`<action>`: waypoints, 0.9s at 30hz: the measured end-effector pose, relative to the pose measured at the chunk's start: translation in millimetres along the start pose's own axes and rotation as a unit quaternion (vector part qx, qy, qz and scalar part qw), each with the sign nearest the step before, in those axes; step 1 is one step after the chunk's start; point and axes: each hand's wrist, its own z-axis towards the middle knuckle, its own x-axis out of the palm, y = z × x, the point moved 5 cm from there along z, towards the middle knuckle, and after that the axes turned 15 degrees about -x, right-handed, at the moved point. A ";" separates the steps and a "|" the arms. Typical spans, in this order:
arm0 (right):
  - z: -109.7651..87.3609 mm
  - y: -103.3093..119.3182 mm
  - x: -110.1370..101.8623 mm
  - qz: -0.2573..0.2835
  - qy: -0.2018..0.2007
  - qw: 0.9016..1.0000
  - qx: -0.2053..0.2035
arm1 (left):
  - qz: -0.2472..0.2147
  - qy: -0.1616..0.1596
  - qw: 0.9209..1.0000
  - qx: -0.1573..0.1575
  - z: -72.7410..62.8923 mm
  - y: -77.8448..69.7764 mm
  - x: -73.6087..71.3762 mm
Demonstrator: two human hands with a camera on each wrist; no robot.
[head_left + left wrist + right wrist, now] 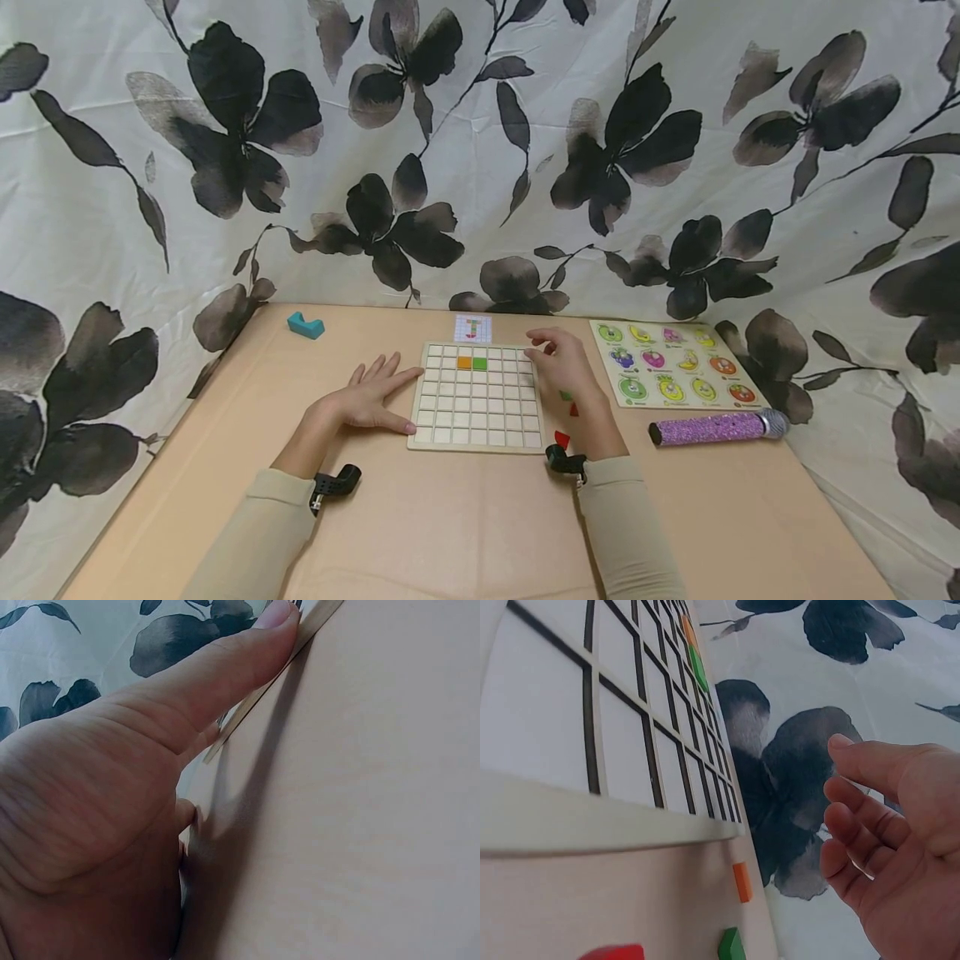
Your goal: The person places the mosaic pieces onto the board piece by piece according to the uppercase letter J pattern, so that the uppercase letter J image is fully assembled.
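A pale grid board [477,408] lies flat on the table. Side by side in its upper rows are an orange tile [464,363] and a green tile [480,364]. My left hand [367,396] rests at the board's left edge with fingers spread, its thumb touching the rim. Over the upper right corner hovers my right hand [562,367], fingers loosely bent; in the right wrist view nothing shows between them. Loose pieces lie by the board's right side: an orange piece [742,883], a green piece [733,945] and a red piece [562,439].
A small card with a coloured grid pattern [472,328] lies behind the board. To the right are a sheet of fruit pictures [651,393] and a purple glittery microphone [718,427]. A teal angled block [305,325] sits at the back left. Floral cloth [480,167] hangs behind the table.
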 end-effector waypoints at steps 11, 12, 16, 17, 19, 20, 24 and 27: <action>-5.2 -19.7 -4.7 -0.004 -0.006 1.000 0.020 | 0.002 0.001 1.000 0.000 -1.9 -0.9 -1.5; -5.6 -22.1 -4.7 -0.003 -0.006 1.000 0.022 | 0.002 0.000 1.000 0.002 -2.0 -1.0 -1.7; -7.3 -32.0 -3.9 -0.001 -0.005 0.999 0.035 | 0.001 -0.001 1.000 0.004 -1.9 -1.3 -2.2; -7.6 -34.3 -3.6 -0.004 -0.004 0.999 0.036 | 0.002 -0.001 1.000 0.004 -2.0 -1.6 -2.2; -9.1 -38.5 -3.2 -0.005 -0.004 0.999 0.042 | 0.003 0.000 1.000 0.003 -1.8 -1.8 -2.0; -9.6 -40.8 -2.9 -0.007 -0.004 0.999 0.045 | 0.002 0.001 1.000 0.002 -1.6 -1.9 -2.0; -12.2 -48.2 -2.6 -0.018 -0.010 0.998 0.057 | 0.003 0.003 1.000 -0.003 -1.5 -1.7 -1.4; -13.7 -51.3 -2.2 -0.020 -0.016 0.998 0.064 | 0.002 0.002 1.000 -0.004 -1.1 -0.9 -0.8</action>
